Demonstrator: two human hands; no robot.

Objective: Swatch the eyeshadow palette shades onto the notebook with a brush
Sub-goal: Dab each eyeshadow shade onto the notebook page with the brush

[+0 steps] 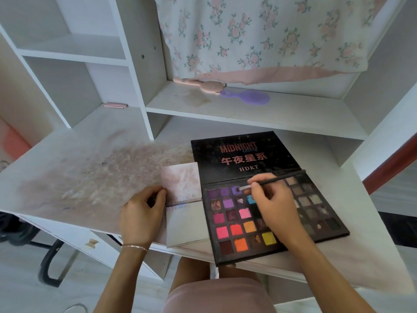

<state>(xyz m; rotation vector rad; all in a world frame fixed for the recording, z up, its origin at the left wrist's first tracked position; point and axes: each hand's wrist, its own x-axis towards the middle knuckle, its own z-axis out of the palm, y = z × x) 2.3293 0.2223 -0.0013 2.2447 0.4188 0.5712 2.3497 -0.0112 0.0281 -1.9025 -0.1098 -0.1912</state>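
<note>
A white desk [67, 177] with open shelving, its top smeared with brownish-pink powder, stands under a hanging floral cloth [270, 35], and a purple hairbrush [248, 97] lies on the shelf above. On the desk the open eyeshadow palette [266, 213] shows "MIDNIGHT", "午夜星系" and "HDKT" on its black lid, with the small notebook [182, 199] touching its left edge. The right hand [275, 202] pinches a thin black brush [277, 178], tip on a purple pan, while the left hand [142, 211] curls its fingers on the notebook's left edge.

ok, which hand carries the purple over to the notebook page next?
Right. The right hand already grips the brush, tip on a purple pan of the palette. The left hand is holding the notebook edge.
</note>
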